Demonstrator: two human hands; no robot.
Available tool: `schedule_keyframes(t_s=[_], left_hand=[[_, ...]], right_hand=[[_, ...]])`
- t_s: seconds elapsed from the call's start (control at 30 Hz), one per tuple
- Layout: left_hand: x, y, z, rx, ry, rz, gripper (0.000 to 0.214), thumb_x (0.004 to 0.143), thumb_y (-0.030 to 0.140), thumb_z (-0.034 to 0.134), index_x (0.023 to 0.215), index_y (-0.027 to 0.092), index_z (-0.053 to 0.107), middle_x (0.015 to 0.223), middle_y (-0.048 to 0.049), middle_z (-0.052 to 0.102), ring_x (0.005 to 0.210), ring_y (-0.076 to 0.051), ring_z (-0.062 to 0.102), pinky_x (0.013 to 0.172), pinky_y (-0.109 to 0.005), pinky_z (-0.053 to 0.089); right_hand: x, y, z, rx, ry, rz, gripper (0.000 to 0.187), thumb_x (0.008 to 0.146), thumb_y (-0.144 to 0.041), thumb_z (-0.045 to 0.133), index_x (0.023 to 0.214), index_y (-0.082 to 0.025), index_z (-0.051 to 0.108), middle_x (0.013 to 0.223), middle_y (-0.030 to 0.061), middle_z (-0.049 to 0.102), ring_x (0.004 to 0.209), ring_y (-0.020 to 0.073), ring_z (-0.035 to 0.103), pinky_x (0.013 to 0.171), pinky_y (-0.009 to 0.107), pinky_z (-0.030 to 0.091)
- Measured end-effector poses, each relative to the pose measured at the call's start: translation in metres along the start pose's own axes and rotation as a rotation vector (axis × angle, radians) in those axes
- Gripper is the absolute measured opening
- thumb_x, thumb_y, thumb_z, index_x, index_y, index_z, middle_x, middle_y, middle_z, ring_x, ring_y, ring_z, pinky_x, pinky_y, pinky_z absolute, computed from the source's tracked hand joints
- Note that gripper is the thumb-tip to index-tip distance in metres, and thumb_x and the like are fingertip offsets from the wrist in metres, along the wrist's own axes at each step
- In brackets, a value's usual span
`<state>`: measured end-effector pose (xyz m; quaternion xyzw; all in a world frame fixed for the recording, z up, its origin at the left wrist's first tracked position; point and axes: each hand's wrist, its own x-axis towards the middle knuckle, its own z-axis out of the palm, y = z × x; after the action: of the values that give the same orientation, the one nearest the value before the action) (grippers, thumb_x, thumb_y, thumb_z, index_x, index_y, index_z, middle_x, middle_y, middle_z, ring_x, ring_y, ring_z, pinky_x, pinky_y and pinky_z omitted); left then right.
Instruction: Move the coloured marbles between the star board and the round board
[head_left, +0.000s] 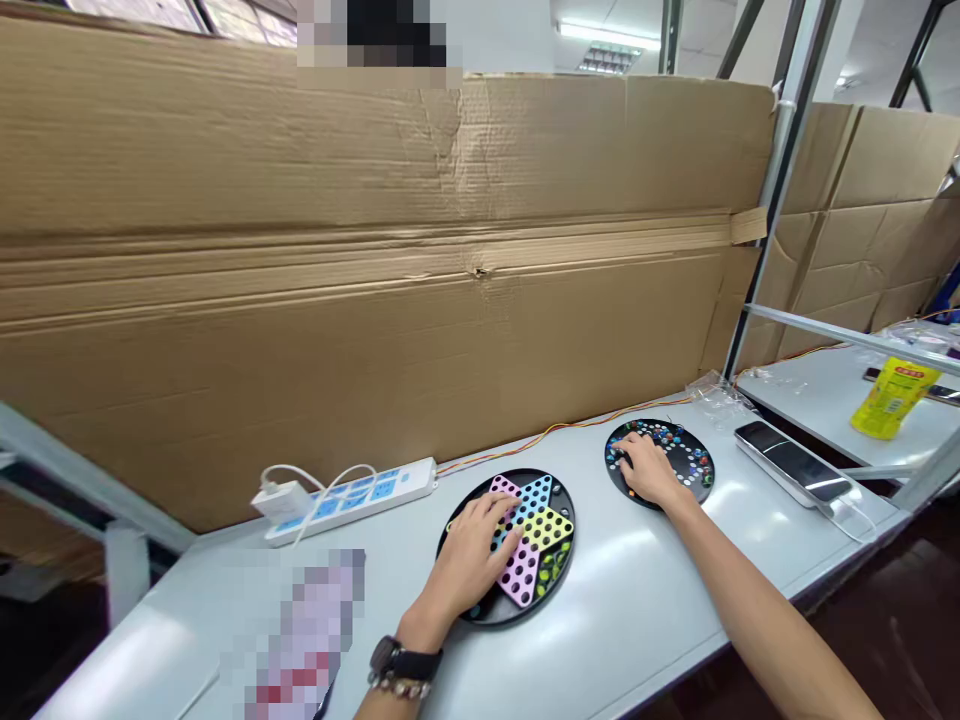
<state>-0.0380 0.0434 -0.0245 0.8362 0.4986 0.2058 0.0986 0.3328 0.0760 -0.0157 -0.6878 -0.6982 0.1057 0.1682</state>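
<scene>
My left hand [469, 560] rests palm-down on a round black Chinese checkers board [544, 530], which has a pastel star of pink, blue and yellow points with holes. Its fingertips lie near the star's centre, and I cannot tell whether they hold a marble. Several green marbles lie in a black gap [555, 572] between the points. My right hand [649, 472] is curled over a smaller round black tray [691, 468] scattered with several coloured glass marbles. Its fingertips are among the marbles, which hide whatever may be in them.
A white power strip [349, 497] with a plugged-in charger lies behind the board. Orange wires run along the table's back edge, against a cardboard wall [375, 200]. A phone on a white stand [791, 463] sits right, a blurred bottle [300, 630] near left, and a yellow bottle [892, 398] on another table.
</scene>
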Motion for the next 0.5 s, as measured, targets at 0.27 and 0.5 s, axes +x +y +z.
schedule_keyframes(t_s=[0.27, 0.5], left_hand=[[0.000, 0.006, -0.003, -0.022, -0.016, -0.028, 0.043, 0.114, 0.046, 0.056, 0.144, 0.026, 0.079, 0.150, -0.0123, 0.081, 0.142, -0.037, 0.073, 0.124, -0.062, 0.062], [0.000, -0.003, 0.006, 0.018, 0.025, 0.003, 0.039, 0.113, 0.045, 0.058, 0.141, 0.030, 0.079, 0.147, -0.0099, 0.082, 0.139, -0.034, 0.076, 0.119, -0.055, 0.065]], right_hand=[[0.003, -0.015, -0.001, 0.043, -0.051, -0.033, 0.041, 0.114, -0.015, 0.056, 0.141, -0.017, 0.086, 0.140, 0.0173, 0.079, 0.133, 0.0282, 0.073, 0.111, 0.032, 0.053], [0.008, -0.011, 0.003, 0.032, 0.001, 0.017, 0.035, 0.112, -0.014, 0.058, 0.137, -0.015, 0.081, 0.141, 0.0175, 0.077, 0.129, 0.0272, 0.073, 0.105, 0.031, 0.052]])
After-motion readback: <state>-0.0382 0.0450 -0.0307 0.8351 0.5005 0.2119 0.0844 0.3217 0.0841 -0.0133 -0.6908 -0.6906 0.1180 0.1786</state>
